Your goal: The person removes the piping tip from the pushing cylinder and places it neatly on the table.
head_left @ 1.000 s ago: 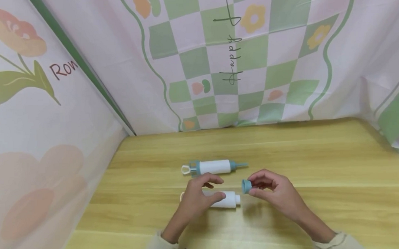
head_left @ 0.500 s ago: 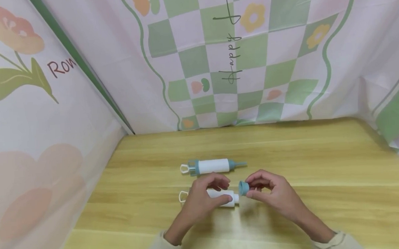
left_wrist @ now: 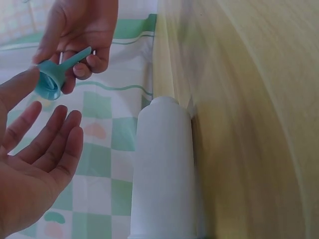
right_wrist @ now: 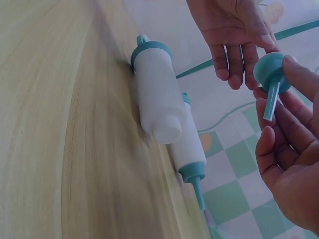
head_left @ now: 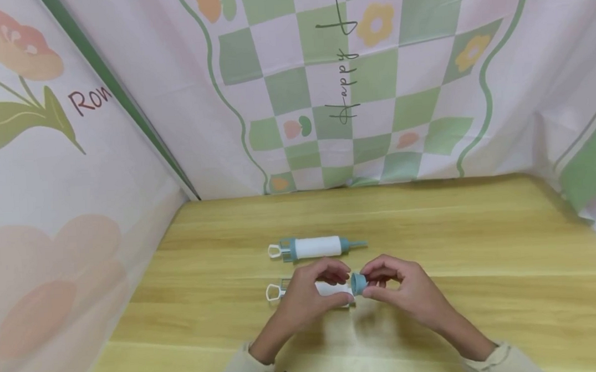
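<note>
Two hands above a wooden table (head_left: 454, 223), a teal nozzle cap (head_left: 359, 284) between them.
The right hand (head_left: 409, 286) pinches the nozzle cap, wide mouth facing the left hand (head_left: 307, 288), whose fingers are relaxed and parted; whether the left thumb touches the rim cannot be told. Below lies a white tube (left_wrist: 163, 169), its neck bare; a second tube (head_left: 318, 246), nozzle fitted, lies beyond it.

Teal funnel-shaped nozzle (right_wrist: 269, 67), slim-spouted, held aloft, white cylindrical tube (left_wrist: 163, 169), bare-necked, lying on its side
</note>
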